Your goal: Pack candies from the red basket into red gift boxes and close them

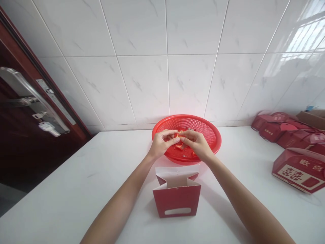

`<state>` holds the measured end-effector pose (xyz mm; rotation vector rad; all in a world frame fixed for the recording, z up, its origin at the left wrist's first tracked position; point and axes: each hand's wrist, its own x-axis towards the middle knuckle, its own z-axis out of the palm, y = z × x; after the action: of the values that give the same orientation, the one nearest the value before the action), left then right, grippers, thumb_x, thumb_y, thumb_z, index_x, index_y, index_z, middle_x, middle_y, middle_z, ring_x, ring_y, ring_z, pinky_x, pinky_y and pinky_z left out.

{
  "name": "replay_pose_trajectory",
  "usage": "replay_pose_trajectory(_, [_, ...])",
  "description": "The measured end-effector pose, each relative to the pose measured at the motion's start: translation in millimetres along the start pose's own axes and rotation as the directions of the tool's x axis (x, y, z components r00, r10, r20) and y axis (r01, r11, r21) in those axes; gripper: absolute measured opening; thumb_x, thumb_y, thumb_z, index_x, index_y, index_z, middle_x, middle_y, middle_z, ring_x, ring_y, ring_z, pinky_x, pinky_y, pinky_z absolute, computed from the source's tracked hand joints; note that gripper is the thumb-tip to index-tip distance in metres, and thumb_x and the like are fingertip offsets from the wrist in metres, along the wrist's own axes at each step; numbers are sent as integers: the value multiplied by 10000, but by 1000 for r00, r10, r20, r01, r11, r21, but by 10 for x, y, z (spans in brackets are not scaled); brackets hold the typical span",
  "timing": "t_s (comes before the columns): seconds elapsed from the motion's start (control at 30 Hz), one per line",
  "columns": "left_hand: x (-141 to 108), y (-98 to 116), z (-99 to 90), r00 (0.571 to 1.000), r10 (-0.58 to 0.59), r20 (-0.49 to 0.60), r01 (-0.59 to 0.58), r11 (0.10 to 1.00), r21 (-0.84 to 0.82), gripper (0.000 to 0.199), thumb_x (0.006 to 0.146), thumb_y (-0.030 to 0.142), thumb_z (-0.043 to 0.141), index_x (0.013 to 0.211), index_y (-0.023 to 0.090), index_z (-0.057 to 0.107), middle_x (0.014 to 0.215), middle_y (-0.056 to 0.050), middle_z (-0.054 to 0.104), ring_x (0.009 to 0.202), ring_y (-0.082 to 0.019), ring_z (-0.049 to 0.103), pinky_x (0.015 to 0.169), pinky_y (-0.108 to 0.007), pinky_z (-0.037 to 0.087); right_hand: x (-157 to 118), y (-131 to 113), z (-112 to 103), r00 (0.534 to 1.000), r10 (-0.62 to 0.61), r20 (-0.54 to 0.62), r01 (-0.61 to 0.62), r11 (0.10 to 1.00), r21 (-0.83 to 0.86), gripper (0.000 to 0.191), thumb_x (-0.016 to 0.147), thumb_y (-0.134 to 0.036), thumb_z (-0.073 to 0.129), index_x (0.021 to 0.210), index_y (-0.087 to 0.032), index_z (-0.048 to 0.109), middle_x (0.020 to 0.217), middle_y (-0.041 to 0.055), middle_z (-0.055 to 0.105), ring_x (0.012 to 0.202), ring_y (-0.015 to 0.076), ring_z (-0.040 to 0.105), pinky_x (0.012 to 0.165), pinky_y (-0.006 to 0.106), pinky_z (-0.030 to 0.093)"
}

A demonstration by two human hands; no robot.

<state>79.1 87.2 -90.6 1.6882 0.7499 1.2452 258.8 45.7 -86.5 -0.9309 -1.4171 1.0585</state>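
Note:
My left hand (162, 143) and my right hand (196, 143) meet above a red perforated plastic basket (215, 138), fingertips pinched close together. Between them is a small red-and-gold wrapped candy (179, 136), partly covered by the fingers. Below the hands, several similar wrapped candies (179, 147) lie on the basket floor. A red paper gift box (177, 200) stands upright between my forearms, its top unfolded and its white inside showing. Neither hand touches the box.
At the right, a closed red gift box (299, 169) with gold characters lies on the white table (76, 189). Several more red boxes (275, 130) and a brown cardboard box (312, 118) sit behind it. A tiled wall (142, 84) backs the table; a door with keys (48, 128) is left.

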Motion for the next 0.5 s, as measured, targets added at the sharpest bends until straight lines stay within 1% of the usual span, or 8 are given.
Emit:
replay_pose_trajectory(0.17, [-11,1,17,999,52,-14,-51,998,48,271,723,408,857,904,209,828,771,-16,639,756,-166,591,743,-328,517,4,6,-3,1000,9,-6,-9,1000,-3,427,747,-547,820,949,-184,719,831,43,767,621,159,711,668,327,612])
replay_pose_trajectory(0.37, [-31,-8,23,996,48,-70,-43,997,71,330,749,402,837,993,183,813,809,-28,674,769,-175,629,762,-342,530,1,-3,7,1000,6,-25,-6,1000,4,389,753,-519,812,920,-184,706,776,25,747,599,158,705,650,320,601])
replay_pose_trajectory(0.5, [-33,-26,13,997,49,-63,-45,996,74,334,771,415,816,1013,185,814,858,-42,695,806,-197,662,796,-367,541,0,-1,10,999,17,-31,-17,1000,-4,386,753,-524,809,901,-185,698,762,28,748,608,168,713,658,325,601])
